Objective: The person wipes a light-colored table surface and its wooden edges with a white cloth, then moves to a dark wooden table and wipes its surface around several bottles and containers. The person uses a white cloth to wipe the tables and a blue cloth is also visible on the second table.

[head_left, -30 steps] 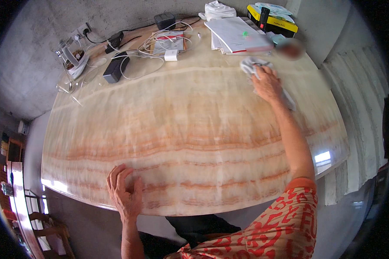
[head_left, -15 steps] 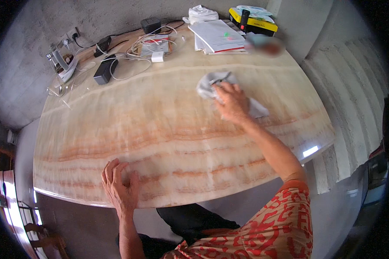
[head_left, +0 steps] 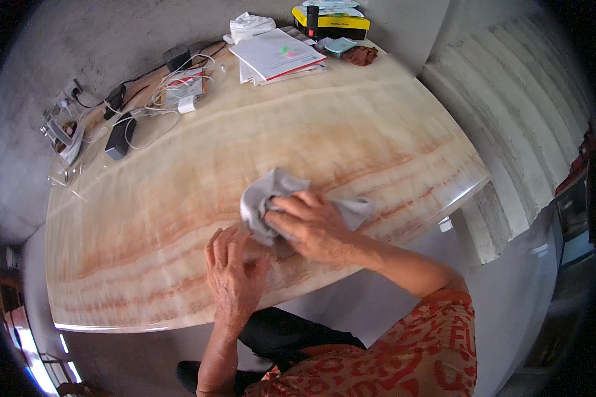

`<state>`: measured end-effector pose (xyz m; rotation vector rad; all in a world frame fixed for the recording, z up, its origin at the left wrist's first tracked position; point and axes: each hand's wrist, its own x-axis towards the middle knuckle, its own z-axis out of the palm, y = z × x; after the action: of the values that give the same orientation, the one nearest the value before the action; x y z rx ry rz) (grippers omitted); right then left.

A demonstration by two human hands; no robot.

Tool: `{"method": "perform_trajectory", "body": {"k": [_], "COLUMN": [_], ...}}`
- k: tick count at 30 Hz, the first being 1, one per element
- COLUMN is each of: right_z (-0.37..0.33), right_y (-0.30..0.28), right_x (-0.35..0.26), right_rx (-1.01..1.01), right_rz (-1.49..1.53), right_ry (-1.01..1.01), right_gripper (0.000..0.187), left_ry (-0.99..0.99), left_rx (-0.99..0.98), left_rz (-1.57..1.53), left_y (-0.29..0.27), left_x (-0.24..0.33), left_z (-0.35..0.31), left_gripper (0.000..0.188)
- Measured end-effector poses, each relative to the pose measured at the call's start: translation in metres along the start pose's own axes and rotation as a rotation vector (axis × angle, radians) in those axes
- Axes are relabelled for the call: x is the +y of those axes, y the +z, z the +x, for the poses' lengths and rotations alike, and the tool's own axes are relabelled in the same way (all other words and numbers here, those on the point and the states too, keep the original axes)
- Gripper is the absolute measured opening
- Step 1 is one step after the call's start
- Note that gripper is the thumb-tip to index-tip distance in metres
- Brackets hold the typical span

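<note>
A crumpled light grey cloth (head_left: 278,183) lies on the glossy cream and orange-banded table (head_left: 172,192), around its middle. My right hand (head_left: 314,227) is closed over the cloth and presses it to the tabletop, and one end of the cloth trails out to the right past my wrist. Just to the left, near the front edge, my left hand (head_left: 233,274) rests on the table with bent fingers and the thumb apart. It holds nothing, and its fingertips are close to the cloth's left side.
Along the back stand tangled white cables (head_left: 162,99), a black power adapter (head_left: 120,137), a stack of papers (head_left: 275,53), a folded white cloth (head_left: 250,28), a yellow and black box (head_left: 344,25) and a brown cloth (head_left: 360,55). Concrete steps (head_left: 503,119) rise at the right.
My right hand has drawn the cloth from the far right of the table toward me and leftward, near my left hand. My view has shifted a little to the right.
</note>
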<state>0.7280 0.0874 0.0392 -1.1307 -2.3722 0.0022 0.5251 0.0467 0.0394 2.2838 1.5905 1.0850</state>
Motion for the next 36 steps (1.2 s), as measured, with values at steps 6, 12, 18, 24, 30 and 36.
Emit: {"method": "perform_trajectory", "body": {"k": [6,12,18,24,30,36], "right_z": [-0.015,-0.008,-0.008,-0.019,-0.04,-0.048], "right_y": [-0.027,-0.027,-0.046,-0.043,-0.029,-0.021], "right_x": [0.08,0.155,0.243,0.203,0.088,-0.033], "right_rx": [0.05,0.079,0.125,0.092,0.139,0.114], "right_rz": [-0.174,-0.293,-0.471,-0.439,-0.396,-0.248], "right_ry": [0.182,0.366,0.711,0.716,0.531,0.369], "right_gripper": [0.047,0.047,0.046,0.047,0.048,0.049], "left_ry": [0.085,0.072,0.067,0.093,0.122,0.147], "left_rx": [-0.074,-0.089,-0.097,-0.077,-0.082,-0.095], "left_rz": [0.011,0.075,0.021,-0.023,-0.033,-0.059], "left_y": [0.012,0.009,0.01,0.009,0.013,0.015], "left_x": [0.008,0.01,0.011,0.009,0.004,0.005], "left_z": [0.001,0.002,0.004,0.006,0.001,-0.003], "left_gripper": [0.045,0.042,0.043,0.042,0.041,0.045]}}
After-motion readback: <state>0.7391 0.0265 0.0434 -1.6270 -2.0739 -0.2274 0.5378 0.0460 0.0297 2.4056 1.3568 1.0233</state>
